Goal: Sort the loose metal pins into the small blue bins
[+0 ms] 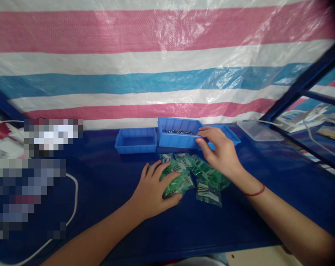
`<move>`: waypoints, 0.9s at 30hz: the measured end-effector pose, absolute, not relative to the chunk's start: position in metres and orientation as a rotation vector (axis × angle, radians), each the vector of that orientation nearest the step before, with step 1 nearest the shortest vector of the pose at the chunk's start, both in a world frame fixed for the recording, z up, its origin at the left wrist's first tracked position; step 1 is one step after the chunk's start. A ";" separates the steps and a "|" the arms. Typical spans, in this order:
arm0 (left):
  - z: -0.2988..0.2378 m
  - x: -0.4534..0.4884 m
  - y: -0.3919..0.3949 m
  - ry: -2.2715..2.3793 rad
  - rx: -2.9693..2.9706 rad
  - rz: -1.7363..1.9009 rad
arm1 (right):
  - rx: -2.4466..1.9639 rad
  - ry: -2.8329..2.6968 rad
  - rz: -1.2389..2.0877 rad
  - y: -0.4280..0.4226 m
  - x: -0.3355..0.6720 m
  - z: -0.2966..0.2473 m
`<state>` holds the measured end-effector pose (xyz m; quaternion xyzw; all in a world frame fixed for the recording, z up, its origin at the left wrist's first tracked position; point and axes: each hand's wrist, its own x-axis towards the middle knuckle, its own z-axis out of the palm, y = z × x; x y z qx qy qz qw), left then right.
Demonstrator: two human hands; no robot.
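Observation:
My left hand (156,190) lies with spread fingers on a pile of small clear and green plastic bags (184,173); short metal screws or pins show inside some. One bag (208,193) rests at the pile's near right side. My right hand (221,149) pinches the right end of a blue plastic bin (178,140), thumb outside and fingers at the rim. Loose metal screws or pins (181,131) lie in that bin. Partly behind my right hand is another blue bin (229,136), its contents hidden.
A third blue bin (135,140) stands on the left with nothing visible in it. A clear plastic lid or tray (258,131) lies at the back right. A white cable (76,192) curves along the left side. Striped sheeting (128,85) hangs behind the blue table (106,221).

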<state>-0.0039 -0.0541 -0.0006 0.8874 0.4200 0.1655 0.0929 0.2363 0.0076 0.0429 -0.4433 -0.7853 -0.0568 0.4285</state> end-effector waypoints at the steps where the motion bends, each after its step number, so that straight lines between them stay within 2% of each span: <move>1: 0.000 -0.004 -0.055 1.247 2.638 0.498 | -1.096 -1.918 -0.127 0.003 0.239 0.049; 9: 0.001 -0.004 -0.051 1.276 2.563 0.587 | -1.025 -1.992 -0.170 -0.044 0.285 0.090; 19: 0.013 0.005 -0.038 1.449 2.475 0.653 | -0.880 -2.282 -0.294 -0.060 0.303 0.084; 27: 0.006 0.027 -0.023 1.175 2.672 0.517 | -0.744 -2.330 -0.371 -0.055 0.296 0.086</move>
